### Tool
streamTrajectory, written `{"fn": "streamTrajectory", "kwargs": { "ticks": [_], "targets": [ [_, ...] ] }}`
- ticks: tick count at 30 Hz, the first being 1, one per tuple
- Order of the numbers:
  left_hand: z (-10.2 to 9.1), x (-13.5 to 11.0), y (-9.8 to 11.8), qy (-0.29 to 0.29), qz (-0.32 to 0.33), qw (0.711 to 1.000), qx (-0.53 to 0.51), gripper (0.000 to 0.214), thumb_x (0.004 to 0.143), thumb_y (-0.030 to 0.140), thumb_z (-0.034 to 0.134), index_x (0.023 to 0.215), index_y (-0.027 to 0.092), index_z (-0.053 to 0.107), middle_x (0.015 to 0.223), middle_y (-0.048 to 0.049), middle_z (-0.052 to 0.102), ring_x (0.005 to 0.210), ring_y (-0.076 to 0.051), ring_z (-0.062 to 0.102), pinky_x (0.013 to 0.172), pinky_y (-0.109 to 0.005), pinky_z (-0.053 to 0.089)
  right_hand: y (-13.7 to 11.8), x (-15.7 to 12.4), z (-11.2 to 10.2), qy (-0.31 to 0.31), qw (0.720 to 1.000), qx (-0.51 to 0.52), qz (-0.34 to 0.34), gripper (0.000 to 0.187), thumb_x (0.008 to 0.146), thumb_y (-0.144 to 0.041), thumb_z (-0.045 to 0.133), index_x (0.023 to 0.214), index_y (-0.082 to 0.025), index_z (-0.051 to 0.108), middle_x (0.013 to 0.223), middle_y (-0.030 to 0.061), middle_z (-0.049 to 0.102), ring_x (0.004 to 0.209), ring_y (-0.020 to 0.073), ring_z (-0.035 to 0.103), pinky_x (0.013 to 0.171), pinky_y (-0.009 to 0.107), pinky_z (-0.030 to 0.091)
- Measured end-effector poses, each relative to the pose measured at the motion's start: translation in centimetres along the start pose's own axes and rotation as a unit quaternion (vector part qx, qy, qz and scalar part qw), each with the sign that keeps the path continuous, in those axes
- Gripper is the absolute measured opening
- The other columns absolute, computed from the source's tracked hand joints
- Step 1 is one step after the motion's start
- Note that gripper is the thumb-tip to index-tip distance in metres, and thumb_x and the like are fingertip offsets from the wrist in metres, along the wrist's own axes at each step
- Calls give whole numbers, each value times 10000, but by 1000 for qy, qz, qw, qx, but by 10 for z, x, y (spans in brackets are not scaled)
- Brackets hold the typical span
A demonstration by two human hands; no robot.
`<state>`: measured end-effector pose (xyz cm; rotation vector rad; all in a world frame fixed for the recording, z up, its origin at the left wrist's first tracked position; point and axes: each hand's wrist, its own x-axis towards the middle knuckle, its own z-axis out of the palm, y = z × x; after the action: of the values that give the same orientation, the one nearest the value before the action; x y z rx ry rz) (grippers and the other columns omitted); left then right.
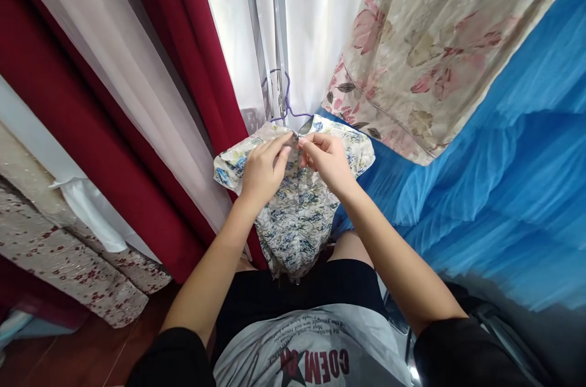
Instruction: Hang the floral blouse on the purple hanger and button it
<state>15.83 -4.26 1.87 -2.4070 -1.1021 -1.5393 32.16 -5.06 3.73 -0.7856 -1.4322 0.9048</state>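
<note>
A short-sleeved floral garment (295, 216), cream with blue, yellow and green print, hangs in front of me on a purple hanger (288, 97). The hanger's hook is at a grey metal upright. My left hand (268, 164) lies at the front neckline, its fingers closed on the collar edge. From the other side my right hand (325, 155) pinches the same edge between thumb and index finger, its other fingers curled. The fingertips of both hands nearly meet at the top of the front opening. Whatever small fastening may be between them is too small to make out.
Dark red cloth (183, 57) and pale drapes hang at the left. To the right are a beige floral cloth (412, 51) and ruffled blue fabric (480, 173). White curtain (315, 21) hangs behind the grey metal upright (278, 21). Reddish tiles (132, 338) cover the floor.
</note>
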Motion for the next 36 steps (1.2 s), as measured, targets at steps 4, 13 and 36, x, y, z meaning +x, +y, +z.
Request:
{"fn": "streamTrajectory", "kwargs": {
  "ticks": [4, 13, 36],
  "targets": [
    [-5, 35, 2, -38, -1, 997, 62, 383, 974, 229, 594, 1355, 228, 555, 1003, -61, 744, 951, -240, 687, 917, -400, 502, 8, 6, -4, 9, 1000, -7, -17, 178, 866, -243, 588, 700, -180, 602, 503, -21, 560, 467, 86, 448, 493, 229, 328],
    [19, 44, -39, -90, -29, 986, 139, 206, 975, 332, 589, 1113, 248, 717, 778, -32, 723, 749, -239, 671, 667, -312, 435, 77, 37, -12, 44, 998, -19, 40, 327, 866, -509, 645, 796, -191, 623, 558, -2, 629, 433, 102, 409, 449, 244, 310],
    [-41, -59, -116, 367, -406, 744, -382, 376, 867, 403, 637, 648, 215, 396, 593, 38, 462, 617, -127, 541, 687, -254, 493, 92, -38, -3, -109, 982, 65, 138, 200, 726, -308, 656, 631, -158, 747, 472, -10, 565, 465, 103, 424, 480, 253, 264]
  ]
}}
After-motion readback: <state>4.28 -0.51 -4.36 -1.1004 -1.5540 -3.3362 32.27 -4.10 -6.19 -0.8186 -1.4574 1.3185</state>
